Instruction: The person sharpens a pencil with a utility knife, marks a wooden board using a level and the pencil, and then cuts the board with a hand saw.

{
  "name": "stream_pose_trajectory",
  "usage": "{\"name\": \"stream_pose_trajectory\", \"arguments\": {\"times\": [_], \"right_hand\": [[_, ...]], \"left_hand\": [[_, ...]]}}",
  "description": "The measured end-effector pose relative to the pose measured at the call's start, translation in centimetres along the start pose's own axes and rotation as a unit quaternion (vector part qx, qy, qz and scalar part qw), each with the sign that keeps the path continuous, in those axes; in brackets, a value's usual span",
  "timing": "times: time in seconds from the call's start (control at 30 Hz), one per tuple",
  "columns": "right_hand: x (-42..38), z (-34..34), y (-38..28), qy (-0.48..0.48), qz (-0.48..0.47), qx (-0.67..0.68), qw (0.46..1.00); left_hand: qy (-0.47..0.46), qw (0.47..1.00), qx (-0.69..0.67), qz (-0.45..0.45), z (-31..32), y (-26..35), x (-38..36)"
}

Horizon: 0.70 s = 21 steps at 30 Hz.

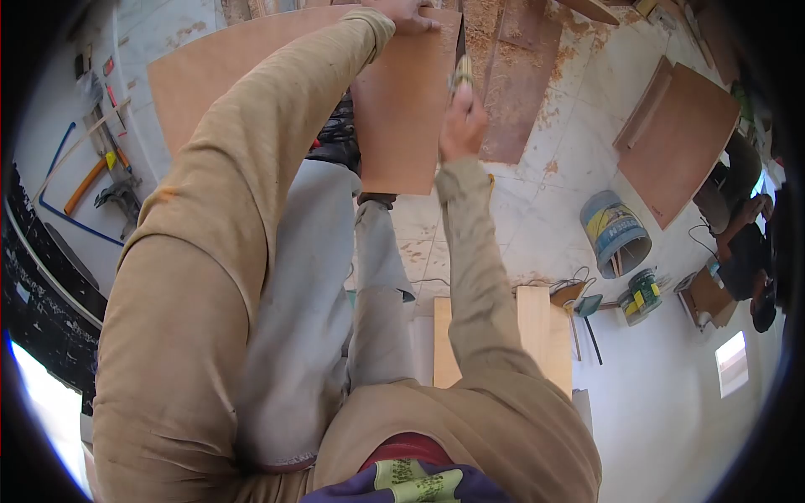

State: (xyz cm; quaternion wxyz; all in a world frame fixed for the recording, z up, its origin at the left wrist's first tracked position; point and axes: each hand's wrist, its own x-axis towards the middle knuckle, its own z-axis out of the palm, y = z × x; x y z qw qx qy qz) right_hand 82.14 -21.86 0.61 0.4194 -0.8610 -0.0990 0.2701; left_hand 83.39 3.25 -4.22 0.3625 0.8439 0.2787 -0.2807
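Observation:
A brown wooden board point(398, 126) extends forward from near my knees, with a larger curved-edge panel point(210, 80) to its left. My left hand point(407, 15) lies on the board's far part with fingers stretched toward the right edge; the top of the view cuts off part of it. In my right hand point(463, 130) is the pale handle of a handsaw point(460, 42), gripped beside the board's right edge. Its dark, narrow blade points away from me along that edge. A dark shoe point(340, 138) is beside the board's left side.
Sawdust and brown offcuts point(516, 109) cover the floor ahead. Left are a hammer point(122, 197) and an orange-handled tool point(84, 186). Right stand a bucket point(616, 230), paint cans point(641, 293) and a brown panel point(679, 142). Another person point(742, 226) is at far right.

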Motion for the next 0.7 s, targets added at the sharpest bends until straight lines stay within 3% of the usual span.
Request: {"name": "stream_pose_trajectory", "arguments": {"times": [0.03, 0.07, 0.17, 0.23, 0.33, 0.4, 0.5, 0.57, 0.7], "right_hand": [[5.0, 2.4, 0.2, 0.034, -0.058, 0.006, 0.998], [8.5, 3.2, -0.9, -0.017, 0.036, 0.006, 0.999], [7.5, 3.0, 0.9, -0.029, -0.052, 0.002, 0.998], [-0.9, -1.1, -0.4, -0.045, -0.021, 0.031, 0.998], [-14.0, -7.4, -2.5, -0.049, 0.142, 0.097, 0.984], [-14.3, -7.5, -2.9, -0.039, 0.142, 0.098, 0.984], [-2.7, -1.1, 0.3, 0.001, -0.009, -0.024, 1.0], [6.9, 2.7, -0.8, 0.015, -0.013, 0.025, 0.999], [7.7, 3.3, -0.6, 0.021, -0.065, -0.046, 0.997]], "left_hand": [[0.001, 1.0, 0.002, -0.005, -0.2, 0.4, -0.6], [0.001, 1.0, 0.008, -0.009, -0.4, 0.5, -1.1], [-0.044, 0.994, -0.055, 0.08, 2.1, -3.0, 3.1], [-0.012, 0.996, -0.013, 0.083, 1.8, -3.0, 2.9], [0.027, 0.995, -0.015, 0.092, 3.4, -3.8, 3.6], [0.026, 0.998, -0.017, 0.061, 2.6, -2.9, 2.7], [-0.01, 1.0, -0.006, 0.002, 0.2, 0.0, 0.4], [-0.009, 1.0, -0.02, 0.001, 0.3, -0.2, -0.1], [-0.01, 1.0, -0.024, -0.001, 0.4, -0.5, -0.1]]}}
